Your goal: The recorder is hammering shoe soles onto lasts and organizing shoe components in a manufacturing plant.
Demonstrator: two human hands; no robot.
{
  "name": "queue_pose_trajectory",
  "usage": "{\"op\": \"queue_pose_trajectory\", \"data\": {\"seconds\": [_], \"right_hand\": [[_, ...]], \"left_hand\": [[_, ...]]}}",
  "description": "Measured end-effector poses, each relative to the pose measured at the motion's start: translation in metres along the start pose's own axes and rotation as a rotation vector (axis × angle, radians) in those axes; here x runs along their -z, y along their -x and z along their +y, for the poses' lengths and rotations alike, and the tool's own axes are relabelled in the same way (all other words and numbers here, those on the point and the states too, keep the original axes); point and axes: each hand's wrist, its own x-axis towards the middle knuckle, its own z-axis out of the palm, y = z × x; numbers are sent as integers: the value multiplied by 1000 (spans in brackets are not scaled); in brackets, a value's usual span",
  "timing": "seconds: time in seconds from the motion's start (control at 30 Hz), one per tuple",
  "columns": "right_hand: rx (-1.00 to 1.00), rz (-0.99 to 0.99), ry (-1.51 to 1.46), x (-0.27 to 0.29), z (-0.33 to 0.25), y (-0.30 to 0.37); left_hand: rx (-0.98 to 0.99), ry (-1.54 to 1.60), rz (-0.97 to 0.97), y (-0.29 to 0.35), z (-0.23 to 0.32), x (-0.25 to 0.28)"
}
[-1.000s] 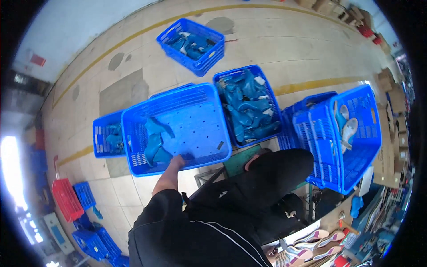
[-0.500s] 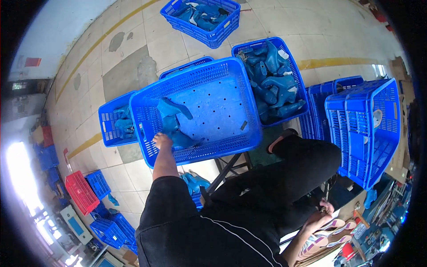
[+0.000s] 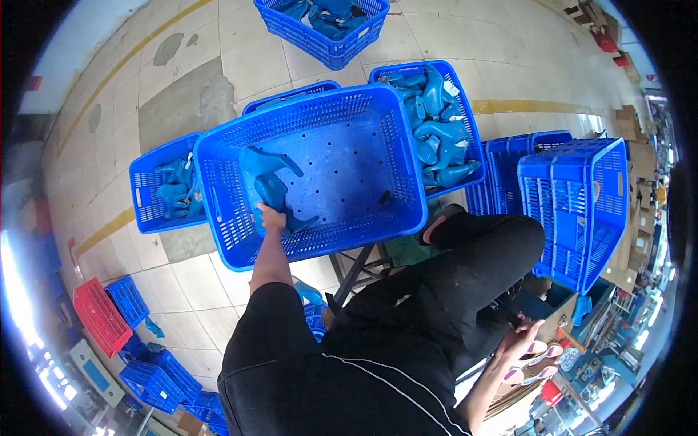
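A big blue plastic crate (image 3: 385, 229) stands in front of me, with a few teal shoe lasts (image 3: 265, 161) at its left end. My left hand (image 3: 272, 217) reaches over the near wall, its fingers bent around one of these lasts at the lower left. Part of that last is covered by the hand. At the lower right, beside my thigh, my right hand (image 3: 520, 341) is closed with its fingers bunched around a small dark thing too hidden to name. Sandals with pale insoles (image 3: 539, 373) lie just beyond it.
Crates of shoe lasts stand left (image 3: 138, 183), right (image 3: 474, 134) and far (image 3: 336, 54) of the big one. More blue crates (image 3: 574, 163) are stacked at the right. A red crate (image 3: 102, 316) sits at the lower left. My bent leg (image 3: 480, 254) fills the near right.
My left hand has moved slightly right and up inside the crate, against the last. My right hand has shifted a little upward. The whole view has shifted slightly.
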Motion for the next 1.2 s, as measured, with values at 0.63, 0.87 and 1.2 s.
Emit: {"op": "queue_pose_trajectory", "data": {"seconds": [0.63,0.87,1.2], "right_hand": [[26,-46,-34,14,1,-6],[42,-78,155,19,2,-6],[93,-175,54,30,11,-4]], "left_hand": [[-488,1143,-972,273,246,147],[-680,1143,-1250,373,314,152],[-761,938,-1345,485,339,127]]}}
